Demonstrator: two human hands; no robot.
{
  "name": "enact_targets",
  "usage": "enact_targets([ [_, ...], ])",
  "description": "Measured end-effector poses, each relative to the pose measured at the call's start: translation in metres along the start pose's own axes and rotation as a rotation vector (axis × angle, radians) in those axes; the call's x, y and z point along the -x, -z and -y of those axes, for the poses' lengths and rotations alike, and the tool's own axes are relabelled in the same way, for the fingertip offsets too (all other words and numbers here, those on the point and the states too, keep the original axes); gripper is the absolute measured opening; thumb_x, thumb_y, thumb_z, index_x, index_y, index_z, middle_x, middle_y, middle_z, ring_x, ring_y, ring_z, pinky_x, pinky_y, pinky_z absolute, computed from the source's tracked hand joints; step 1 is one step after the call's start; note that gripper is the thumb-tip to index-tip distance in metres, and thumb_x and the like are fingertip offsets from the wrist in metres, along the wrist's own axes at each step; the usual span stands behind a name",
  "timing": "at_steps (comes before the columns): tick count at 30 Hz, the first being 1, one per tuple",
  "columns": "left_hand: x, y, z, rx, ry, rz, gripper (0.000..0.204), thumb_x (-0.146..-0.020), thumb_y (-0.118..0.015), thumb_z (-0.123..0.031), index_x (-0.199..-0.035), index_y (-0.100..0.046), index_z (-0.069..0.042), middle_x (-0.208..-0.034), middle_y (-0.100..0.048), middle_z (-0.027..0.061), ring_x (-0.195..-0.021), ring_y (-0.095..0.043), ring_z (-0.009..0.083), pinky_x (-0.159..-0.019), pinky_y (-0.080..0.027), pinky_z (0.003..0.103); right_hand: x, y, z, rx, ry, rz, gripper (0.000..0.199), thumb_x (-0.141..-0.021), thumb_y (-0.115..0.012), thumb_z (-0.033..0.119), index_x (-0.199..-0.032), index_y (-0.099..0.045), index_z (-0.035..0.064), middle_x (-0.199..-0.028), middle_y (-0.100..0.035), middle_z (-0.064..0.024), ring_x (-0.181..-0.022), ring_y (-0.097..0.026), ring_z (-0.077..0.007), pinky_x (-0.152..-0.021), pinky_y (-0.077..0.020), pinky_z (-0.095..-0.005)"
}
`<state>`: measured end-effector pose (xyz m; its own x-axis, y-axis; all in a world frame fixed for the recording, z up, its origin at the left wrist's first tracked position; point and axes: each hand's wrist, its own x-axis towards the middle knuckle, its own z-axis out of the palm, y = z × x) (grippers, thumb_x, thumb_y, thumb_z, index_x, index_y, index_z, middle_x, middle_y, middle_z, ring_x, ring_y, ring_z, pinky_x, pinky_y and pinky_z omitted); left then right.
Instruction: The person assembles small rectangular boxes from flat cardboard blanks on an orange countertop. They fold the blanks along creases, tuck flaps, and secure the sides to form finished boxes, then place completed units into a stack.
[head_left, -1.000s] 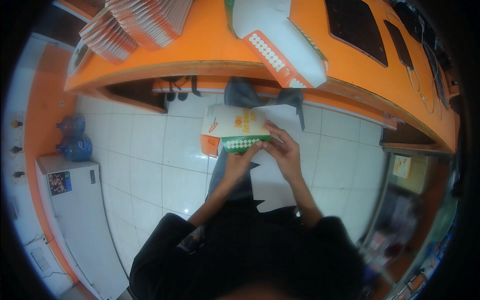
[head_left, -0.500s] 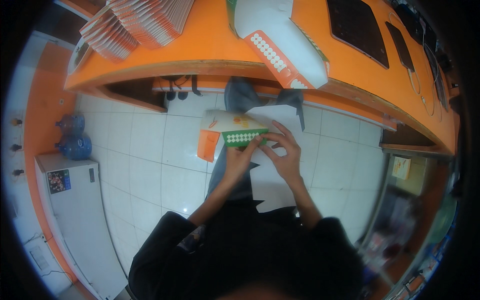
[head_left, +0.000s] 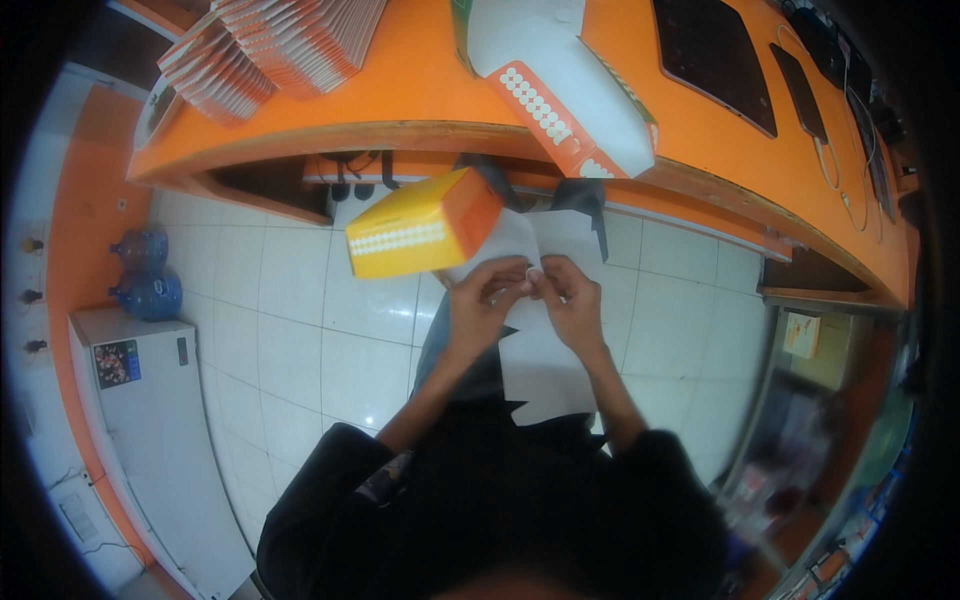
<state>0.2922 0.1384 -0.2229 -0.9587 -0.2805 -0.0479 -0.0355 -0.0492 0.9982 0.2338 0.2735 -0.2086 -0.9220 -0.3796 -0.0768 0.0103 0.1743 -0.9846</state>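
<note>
A folded cardboard box [head_left: 395,222] with yellow and orange sides and a band of white dots stands out over my lap, tilted to the left. At its near pale edge, my left hand [head_left: 480,308] is closed in a pinch. My right hand [head_left: 575,305] pinches the same edge close beside it, the fingertips of both nearly meeting. Exactly how the edge tucks between the fingers is hidden. Under my hands, white cardboard with notched edges [head_left: 545,370] lies across my legs.
Ahead is an orange counter [head_left: 430,85]. On it are stacks of folded cartons [head_left: 300,45], an opened carton [head_left: 560,100] overhanging the edge, a dark tablet [head_left: 715,60] and a phone [head_left: 798,90] with a cable. A white chest freezer [head_left: 150,420] and blue water bottles [head_left: 150,290] stand left.
The box has been turned in my hands: its green dotted side has gone from view, and yellow and orange sides now show, farther up and left. Both hands stay pinched near the same spot.
</note>
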Motion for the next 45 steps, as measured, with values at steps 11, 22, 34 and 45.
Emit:
enact_targets([
  [11, -0.002, 0.007, -0.003, 0.212, 0.117, 0.029, 0.025, -0.083, -0.066, 0.003, -0.107, -0.06, 0.003, -0.105, -0.063, 0.0097, -0.101, -0.061, 0.0182, -0.091, -0.048, 0.032, 0.002, -0.002, 0.01, 0.041, 0.007, -0.031, 0.015, -0.087, -0.066, 0.009, -0.094, -0.063, -0.0035, -0.082, -0.069, -0.0105, -0.079, -0.068, -0.0145, -0.072, -0.052, -0.0262],
  [22, 0.001, 0.008, -0.005, 0.238, 0.08, 0.002, 0.028, -0.082, -0.067, 0.004, -0.109, -0.059, 0.0, -0.109, -0.062, 0.0081, -0.105, -0.058, 0.0173, -0.091, -0.046, 0.03, 0.001, -0.002, 0.013, 0.058, 0.09, 0.002, 0.012, -0.084, -0.068, 0.008, -0.09, -0.065, -0.0013, -0.087, -0.07, -0.0107, -0.08, -0.07, -0.0185, -0.073, -0.054, -0.0285],
  [34, 0.003, 0.012, -0.003, 0.206, 0.144, -0.022, 0.022, -0.083, -0.067, 0.002, -0.104, -0.062, 0.001, -0.099, -0.066, 0.0073, -0.088, -0.063, 0.0133, -0.081, -0.049, 0.026, 0.002, 0.019, 0.018, -0.083, -0.01, 0.203, 0.013, -0.081, -0.072, 0.005, -0.093, -0.071, -0.0004, -0.106, -0.068, -0.0172, -0.094, -0.067, -0.0189, -0.081, -0.0529, -0.0294],
  [45, 0.004, 0.012, -0.017, 0.116, 0.094, 0.058, 0.017, -0.087, -0.064, -0.001, -0.103, -0.065, 0.001, -0.116, -0.058, 0.0092, -0.103, -0.058, 0.0153, -0.087, -0.049, 0.028, 0.004, 0.02, 0.015, 0.056, 0.003, 0.187, 0.013, -0.08, -0.07, 0.004, -0.092, -0.071, -0.0001, -0.103, -0.069, -0.0159, -0.09, -0.069, -0.0219, -0.08, -0.0525, -0.0297],
])
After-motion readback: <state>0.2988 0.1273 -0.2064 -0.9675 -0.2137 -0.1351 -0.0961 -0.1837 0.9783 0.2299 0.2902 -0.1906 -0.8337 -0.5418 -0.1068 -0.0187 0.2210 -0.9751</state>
